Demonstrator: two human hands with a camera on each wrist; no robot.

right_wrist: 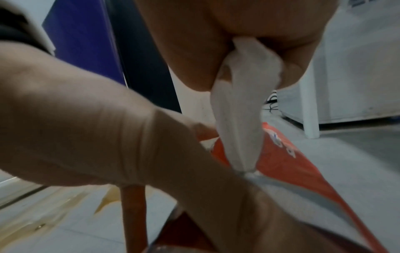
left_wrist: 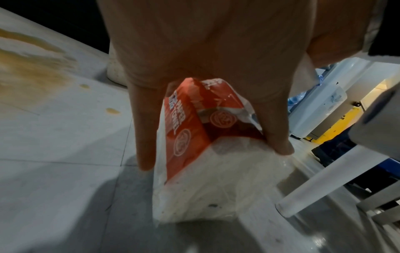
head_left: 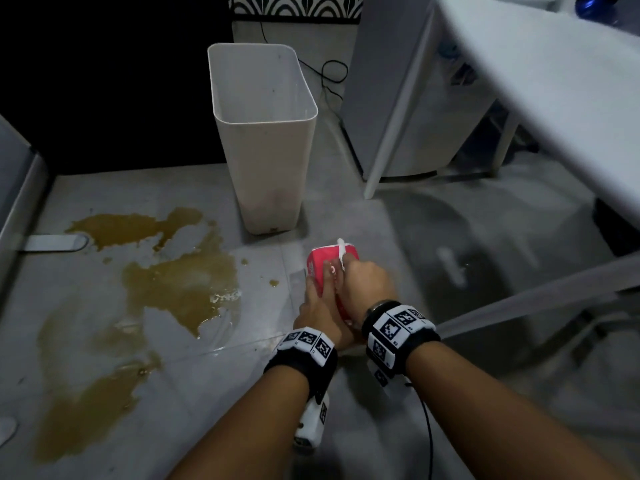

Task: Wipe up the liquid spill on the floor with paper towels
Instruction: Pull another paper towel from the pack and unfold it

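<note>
A red and white pack of paper towels (head_left: 320,268) stands on the grey tiled floor (head_left: 415,393), just in front of a white bin (head_left: 263,140) and near the leg of a white table (head_left: 554,81) whose top overhangs the right side. The left hand (head_left: 317,313) presses down on the pack, its fingers (left_wrist: 275,123) spread and fairly straight over the top and sides of the wrapper, steadying it against the floor. The right hand (head_left: 367,282) has its grip closed on a white paper towel (right_wrist: 240,119): thumb and fingers pinch the bunched sheet, which runs taut from the hand down into the opening in the pack's top.

The brown spill (head_left: 166,271) lies on the floor to the left of the pack, well apart from it, spreading in several joined puddles from beside the bin's base toward the near left edge of the floor, with a few small drops (head_left: 273,283) between the main puddle and the pack. Both wrists carry black bands with black and white markers.
</note>
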